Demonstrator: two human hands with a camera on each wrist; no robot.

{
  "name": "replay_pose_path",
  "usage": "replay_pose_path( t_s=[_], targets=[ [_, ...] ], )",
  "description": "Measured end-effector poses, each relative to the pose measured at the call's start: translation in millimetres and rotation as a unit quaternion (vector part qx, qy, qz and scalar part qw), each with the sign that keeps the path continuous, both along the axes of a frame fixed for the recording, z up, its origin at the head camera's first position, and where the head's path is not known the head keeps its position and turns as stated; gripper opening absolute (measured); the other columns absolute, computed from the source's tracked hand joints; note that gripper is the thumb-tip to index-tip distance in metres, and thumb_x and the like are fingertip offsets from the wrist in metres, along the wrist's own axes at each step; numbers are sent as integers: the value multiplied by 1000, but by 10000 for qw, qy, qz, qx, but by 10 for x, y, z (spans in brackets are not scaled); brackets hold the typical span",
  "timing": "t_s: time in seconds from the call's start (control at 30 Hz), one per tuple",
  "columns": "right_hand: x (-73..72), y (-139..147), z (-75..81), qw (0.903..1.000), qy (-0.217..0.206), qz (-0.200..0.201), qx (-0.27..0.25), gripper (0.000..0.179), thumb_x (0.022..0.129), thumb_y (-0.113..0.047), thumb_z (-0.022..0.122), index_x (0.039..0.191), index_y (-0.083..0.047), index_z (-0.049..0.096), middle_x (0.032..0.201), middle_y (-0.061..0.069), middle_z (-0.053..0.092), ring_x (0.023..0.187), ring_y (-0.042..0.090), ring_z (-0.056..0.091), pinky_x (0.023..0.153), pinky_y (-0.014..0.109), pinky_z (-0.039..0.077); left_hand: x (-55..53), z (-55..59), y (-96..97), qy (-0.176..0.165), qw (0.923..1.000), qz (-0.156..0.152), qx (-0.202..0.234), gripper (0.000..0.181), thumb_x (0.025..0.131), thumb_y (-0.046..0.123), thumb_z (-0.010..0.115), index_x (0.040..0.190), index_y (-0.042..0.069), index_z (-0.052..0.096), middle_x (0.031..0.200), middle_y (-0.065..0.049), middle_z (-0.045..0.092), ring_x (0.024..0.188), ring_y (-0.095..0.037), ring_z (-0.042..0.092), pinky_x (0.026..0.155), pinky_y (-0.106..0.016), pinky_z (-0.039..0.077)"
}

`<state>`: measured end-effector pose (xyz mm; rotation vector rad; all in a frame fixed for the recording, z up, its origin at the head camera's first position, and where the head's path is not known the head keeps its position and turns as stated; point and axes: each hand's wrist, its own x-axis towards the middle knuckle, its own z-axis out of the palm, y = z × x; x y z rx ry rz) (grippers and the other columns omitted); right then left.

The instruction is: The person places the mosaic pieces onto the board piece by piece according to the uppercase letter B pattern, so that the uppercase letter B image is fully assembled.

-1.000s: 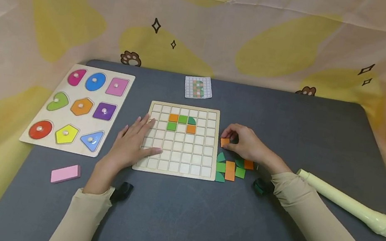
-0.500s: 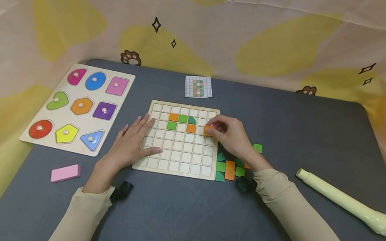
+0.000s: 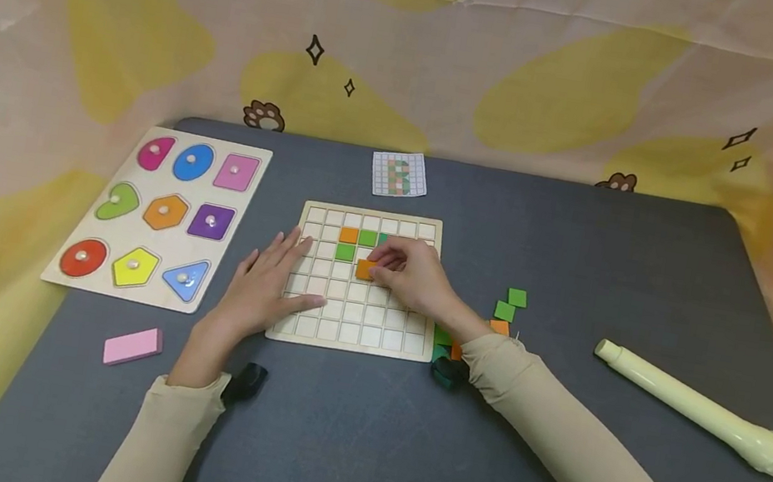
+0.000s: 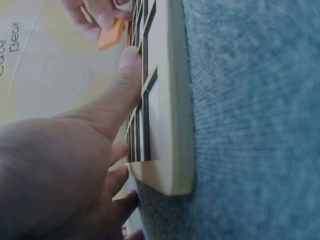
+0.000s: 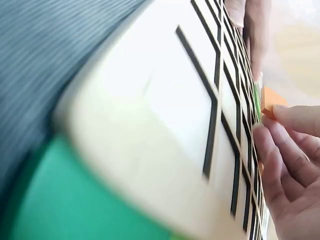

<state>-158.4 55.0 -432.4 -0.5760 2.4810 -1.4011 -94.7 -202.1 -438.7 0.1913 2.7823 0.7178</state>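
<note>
A pale wooden grid board (image 3: 371, 338) lies mid-table, with an orange square tile (image 3: 349, 234) and green square tiles (image 3: 345, 252) set in its upper cells. My right hand (image 3: 418, 278) pinches another orange square tile (image 3: 365, 270) between thumb and fingers, over the middle of the grid. The right wrist view shows that orange tile (image 5: 272, 100) held by its edge. My left hand (image 3: 261, 284) rests with spread fingers on the board's left side, its thumb (image 4: 122, 82) lying across the frame. Part of the upper row is hidden behind my right hand.
Loose green tiles (image 3: 505, 311) and an orange tile (image 3: 498, 327) lie right of the board, some hidden under my right forearm. A patterned card (image 3: 399, 175) lies behind. A knobbed shape puzzle (image 3: 150, 250) and pink block (image 3: 133, 347) are left; a cream tube (image 3: 701, 409) is right.
My right hand has carried the orange tile leftward from beside the board to over the middle of the grid. My left hand has stayed in place on the board.
</note>
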Motion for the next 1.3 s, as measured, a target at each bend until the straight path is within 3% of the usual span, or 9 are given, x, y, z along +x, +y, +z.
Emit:
replay_pose_path(
  t_s=[0.2,0.53,0.8,1.07,1.3],
  targets=[
    [-22,-175,17,10000,32,31,66,3,95,-9,79,97,-7,79,90,6,79,83,15,72,81,27,56,3,4,-7,-21,10000,-8,-36,101,97,50,74,172,13,16,181,-11,4,167,-40,3,129,-71,2],
    [-6,-341,14,9992,120,-109,357,4,96,-13,79,96,-9,79,87,4,75,79,14,67,74,25,52,0,-1,0,-44,10000,-1,-38,102,97,50,74,172,14,16,181,-10,3,167,-39,3,129,-70,2],
    [37,-358,26,9933,567,6,1003,7,94,-15,81,100,-12,83,94,1,75,95,19,57,83,31,48,-4,-8,-5,8,10000,-29,-37,102,97,51,74,172,13,16,181,-10,4,167,-40,3,129,-71,3],
    [120,-68,26,9931,521,161,1042,16,93,-14,82,108,-10,81,108,5,71,104,22,56,90,36,50,2,0,4,24,10000,-16,-20,102,96,50,75,172,13,16,181,-10,4,167,-39,4,129,-71,3],
    [174,373,79,9938,289,71,1075,21,92,-14,81,112,-8,78,110,9,67,103,26,51,87,37,43,-3,-17,3,-5,10000,1,-27,102,96,51,74,172,14,17,181,-11,4,167,-40,3,129,-71,2]
  ],
)
